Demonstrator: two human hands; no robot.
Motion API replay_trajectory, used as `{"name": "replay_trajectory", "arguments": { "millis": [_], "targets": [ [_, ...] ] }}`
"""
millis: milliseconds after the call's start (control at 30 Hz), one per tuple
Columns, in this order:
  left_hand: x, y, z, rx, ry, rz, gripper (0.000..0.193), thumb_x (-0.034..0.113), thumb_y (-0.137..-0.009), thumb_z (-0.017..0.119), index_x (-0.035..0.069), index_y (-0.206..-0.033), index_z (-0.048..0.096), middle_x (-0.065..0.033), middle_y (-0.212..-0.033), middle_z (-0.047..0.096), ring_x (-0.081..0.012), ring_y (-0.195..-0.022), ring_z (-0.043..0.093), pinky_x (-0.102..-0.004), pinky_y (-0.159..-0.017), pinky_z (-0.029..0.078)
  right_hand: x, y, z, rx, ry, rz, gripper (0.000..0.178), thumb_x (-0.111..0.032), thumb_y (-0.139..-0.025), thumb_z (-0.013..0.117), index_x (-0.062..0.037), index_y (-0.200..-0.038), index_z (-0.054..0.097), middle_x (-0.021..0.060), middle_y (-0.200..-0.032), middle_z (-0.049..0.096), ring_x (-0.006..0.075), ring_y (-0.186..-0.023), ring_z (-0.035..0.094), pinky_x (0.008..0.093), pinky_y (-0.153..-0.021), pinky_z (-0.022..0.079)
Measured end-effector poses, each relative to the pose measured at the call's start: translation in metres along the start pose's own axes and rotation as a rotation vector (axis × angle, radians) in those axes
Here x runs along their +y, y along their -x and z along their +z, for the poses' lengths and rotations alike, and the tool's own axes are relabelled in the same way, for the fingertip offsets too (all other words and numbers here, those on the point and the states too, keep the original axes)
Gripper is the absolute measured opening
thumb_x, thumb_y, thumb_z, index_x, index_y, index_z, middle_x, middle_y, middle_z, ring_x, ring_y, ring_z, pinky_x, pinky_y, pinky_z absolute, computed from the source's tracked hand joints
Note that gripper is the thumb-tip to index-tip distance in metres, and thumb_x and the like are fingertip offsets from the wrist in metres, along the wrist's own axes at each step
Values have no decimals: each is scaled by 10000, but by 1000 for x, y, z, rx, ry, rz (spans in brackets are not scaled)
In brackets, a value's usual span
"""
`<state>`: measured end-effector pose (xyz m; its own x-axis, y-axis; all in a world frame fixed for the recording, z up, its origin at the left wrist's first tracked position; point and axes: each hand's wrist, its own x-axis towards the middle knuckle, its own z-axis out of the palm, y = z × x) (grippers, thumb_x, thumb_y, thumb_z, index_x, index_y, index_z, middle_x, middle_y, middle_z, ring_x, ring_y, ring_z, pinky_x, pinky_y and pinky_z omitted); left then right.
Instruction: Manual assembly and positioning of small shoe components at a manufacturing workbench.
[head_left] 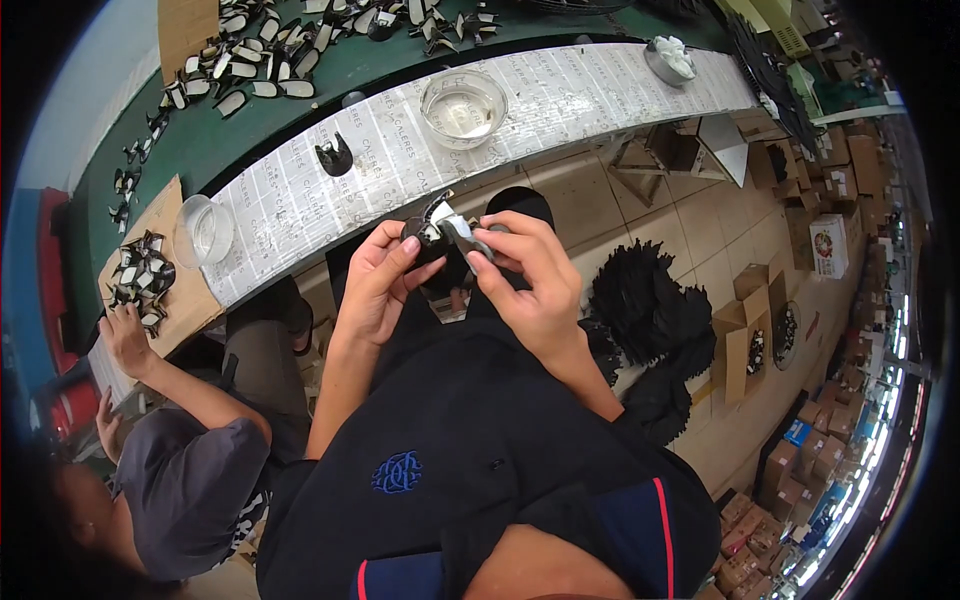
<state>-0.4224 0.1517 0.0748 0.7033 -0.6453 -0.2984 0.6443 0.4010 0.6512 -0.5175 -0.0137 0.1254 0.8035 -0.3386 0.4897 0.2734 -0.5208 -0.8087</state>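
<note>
In front of my chest, both hands work close together on small glossy black pieces. My left hand (378, 280) has its fingers closed around a black curved piece (428, 232) with a pale inside, which looks like a shoe heel part. My right hand (535, 285) pinches a dark, flat piece with a white patch (461, 228) by it, right against the left hand's piece. Whether the white patch is a wad or a lining I cannot tell. Another black curved piece (334, 156) stands alone on the paper-covered bench ledge (560, 85) ahead.
A clear bowl of liquid (463, 108) and a small cup of white wads (671, 62) stand on the ledge. Many similar pieces (265, 60) lie on the green table. At left a co-worker's hand (128, 340) touches a pile (142, 275). Black strips (650, 300) heap on the floor.
</note>
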Motion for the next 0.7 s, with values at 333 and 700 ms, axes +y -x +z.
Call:
{"name": "replay_trajectory", "arguments": {
  "millis": [333,700],
  "targets": [
    [-2,-2,-5,-20,-5,16,183,101,-989,590,41,-1157,549,-56,-1100,666,-135,-1003,669,-364,-947,578,10,1,1,11,200,-97,265,48,-818,747,25,-1070,668,152,-1118,646,180,-839,667,264,-673,589],
    [-3,1,-4,-2,44,-22,121,137,-1005,575,41,-1077,569,-49,-1050,670,-116,-975,671,-347,-940,582,13,1,-10,174,144,22,269,55,-808,747,29,-1062,663,165,-1109,636,234,-898,682,294,-715,599]
  ]
}}
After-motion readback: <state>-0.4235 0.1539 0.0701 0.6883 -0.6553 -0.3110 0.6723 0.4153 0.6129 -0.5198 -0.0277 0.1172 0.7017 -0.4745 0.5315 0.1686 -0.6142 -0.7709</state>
